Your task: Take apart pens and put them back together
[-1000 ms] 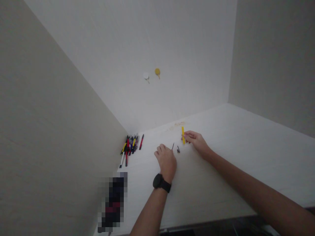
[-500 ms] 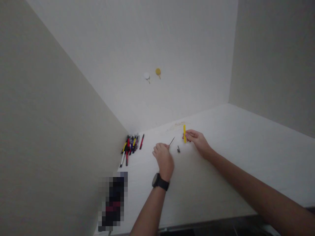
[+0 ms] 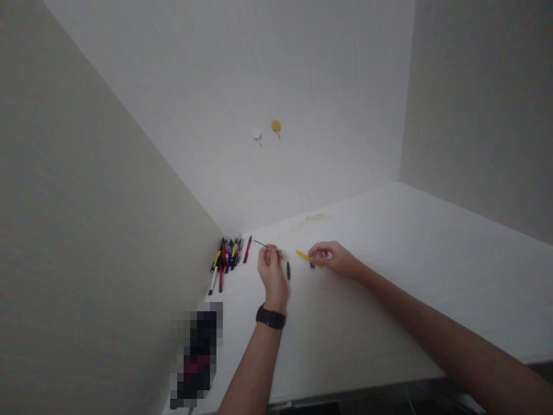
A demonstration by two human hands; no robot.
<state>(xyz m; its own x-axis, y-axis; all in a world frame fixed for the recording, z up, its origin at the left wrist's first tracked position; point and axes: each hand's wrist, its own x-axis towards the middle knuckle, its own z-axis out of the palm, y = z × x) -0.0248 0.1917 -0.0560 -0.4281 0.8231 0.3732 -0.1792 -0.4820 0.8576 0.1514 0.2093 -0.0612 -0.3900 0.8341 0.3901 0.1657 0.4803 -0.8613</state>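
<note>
- The right hand (image 3: 337,258) pinches a yellow tube (image 3: 303,255) between thumb and fingertips; its free end points left and slightly far. Whether the hand rests on the white table (image 3: 367,230) I cannot tell.
- The tube looks like a pen barrel: probably light, stiff plastic, smooth enough to roll in the fingers. Mid-length seems the best hold, leaving both ends free.
- The left hand (image 3: 273,275) has its fingers curled, pinching a thin dark rod (image 3: 260,244) that sticks out left.
- The rod is likely light and easily bent, so best held gently, away from its tip.
- One dark pointed piece (image 3: 288,270) lies just right of the left hand; being small and tapered, it may roll. Grip its thicker middle.
- Count: one tube, one rod, one pointed piece, one small dark part (image 3: 311,266) partly hidden below the tube.
- Far left: one red pen (image 3: 247,249) beside a pen pile (image 3: 224,253) too tangled to count.
- Two wall hooks: one white (image 3: 256,133), one gold (image 3: 276,125).
</note>
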